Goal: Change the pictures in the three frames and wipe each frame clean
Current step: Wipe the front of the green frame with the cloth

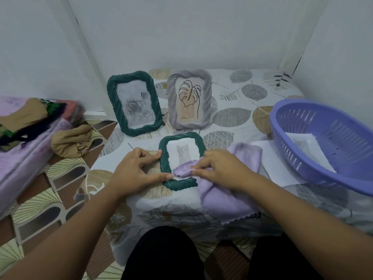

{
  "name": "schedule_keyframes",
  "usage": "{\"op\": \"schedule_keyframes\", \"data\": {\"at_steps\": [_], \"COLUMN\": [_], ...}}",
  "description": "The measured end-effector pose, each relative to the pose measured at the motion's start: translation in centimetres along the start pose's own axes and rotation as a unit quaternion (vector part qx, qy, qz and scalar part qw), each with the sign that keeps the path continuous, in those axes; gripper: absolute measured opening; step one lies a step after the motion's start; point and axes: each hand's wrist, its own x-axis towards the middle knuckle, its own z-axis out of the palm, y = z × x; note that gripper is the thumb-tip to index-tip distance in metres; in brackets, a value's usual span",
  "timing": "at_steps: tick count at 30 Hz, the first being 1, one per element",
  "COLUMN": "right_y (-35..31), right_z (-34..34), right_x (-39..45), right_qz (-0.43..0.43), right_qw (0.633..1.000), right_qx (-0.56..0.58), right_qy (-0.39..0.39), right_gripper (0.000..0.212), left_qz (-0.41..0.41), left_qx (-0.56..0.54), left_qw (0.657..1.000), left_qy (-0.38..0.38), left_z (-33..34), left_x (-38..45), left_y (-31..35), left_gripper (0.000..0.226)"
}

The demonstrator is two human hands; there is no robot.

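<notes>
On the bed, near its front edge, the small green frame (pixel 180 161) lies flat; we judge it light, rigid, its glazing fragile, best held by the ribbed border. Our left hand (pixel 137 168) pinches that border at its left side. Our right hand (pixel 220 168) presses the soft, limp lilac cloth (pixel 222 197) onto the cat picture.

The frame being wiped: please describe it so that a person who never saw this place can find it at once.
On the leaf-print sheet, two frames stand upright at the back. The third, the cat frame, lies flat nearer the person, between the left hand and the right hand, which presses a lilac cloth on it. It alone is dark green and shows a white cat.
</notes>
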Motion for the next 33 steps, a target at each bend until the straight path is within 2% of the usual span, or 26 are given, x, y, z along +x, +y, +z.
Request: {"op": "schedule_keyframes", "data": {"at_steps": [4, 5, 8, 10, 14, 19, 23, 24, 27, 29, 33], "right_y": [0.6, 0.1, -0.3, 0.8, 0.4, 0.3, 0.7, 0.0, -0.8, 0.2, -0.4], "right_z": [-0.1, 0.4, 0.7, -0.2, 0.1, 0.2, 0.1, 0.5, 0.9, -0.1, 0.3], "right_x": [1.8, 2.3, 1.3, 0.6, 2.4, 0.8, 1.9, 2.4, 1.8, 1.1, 2.9], "right_qz": [0.075, 0.064, -0.001, 0.003, 0.065, -0.011, 0.055, 0.048, -0.016, -0.023, 0.021], "right_qw": [0.993, 0.994, 1.0, 1.0, 0.993, 1.0, 0.995, 0.995, 1.0, 0.999, 0.998], "right_qx": [-0.001, -0.008, 0.015, 0.025, -0.008, 0.014, 0.001, -0.007, -0.006, 0.018, -0.032], "right_qy": [0.089, 0.089, 0.019, -0.003, 0.095, 0.0, 0.083, 0.085, 0.012, -0.02, 0.059], "right_gripper": [0.023, 0.023, 0.023, 0.022, 0.023, 0.024, 0.026, 0.027, 0.028, 0.025, 0.025], "left_qz": [-0.002, -0.002, 0.002, 0.002, -0.002, 0.001, -0.001, -0.002, 0.001, 0.0, -0.002], "left_qx": [0.009, 0.007, 0.0, 0.0, 0.004, 0.005, 0.0, -0.001, 0.003, 0.004, 0.012], "left_qw": [1.0, 1.0, 1.0, 1.0, 1.0, 1.0, 1.0, 1.0, 1.0, 1.0, 1.0], "left_qy": [0.004, 0.006, 0.006, 0.005, 0.004, 0.002, 0.006, 0.007, -0.001, -0.004, -0.003], "left_z": [0.1, 0.1, 0.1, 0.1, 0.2, 0.1, 0.1, 0.1, 0.0, 0.0, 0.0], "left_x": [0.0, 0.0, 0.0, 0.0, 0.1, 0.0, 0.0, 0.0, 0.0, 0.1, 0.1], "left_y": [0.0, 0.0, -0.1, -0.1, 0.0, -0.1, 0.0, 0.0, 0.1, 0.0, -0.1], "left_gripper": [0.102, 0.102, 0.103, 0.103, 0.104, 0.103, 0.103, 0.102, 0.102, 0.104, 0.108]}}
